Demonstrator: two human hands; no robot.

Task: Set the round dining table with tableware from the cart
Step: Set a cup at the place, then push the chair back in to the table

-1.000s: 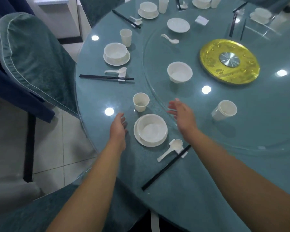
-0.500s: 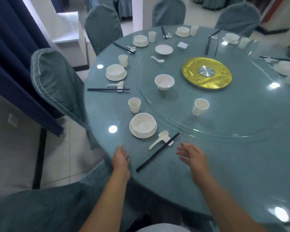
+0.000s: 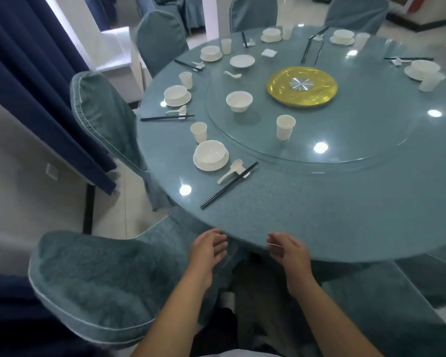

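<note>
Both hands, the left hand [image 3: 208, 247] and right hand [image 3: 289, 249], are empty with loose fingers. The bowl [image 3: 210, 155] sits at ten o'clock on the desk [image 3: 319, 202]. It looks breakable and slippery; hold its rim.

Round dining table [image 3: 319, 215] with white place settings. At six o'clock, left hand [image 3: 207, 249] and right hand [image 3: 290, 252], empty, fingers loosely spread, near the rim.

Both hands, left hand [image 3: 208, 249] and right hand [image 3: 289, 253], are withdrawn from the place setting to the tabletop [image 3: 319, 228] edge, empty.
</note>
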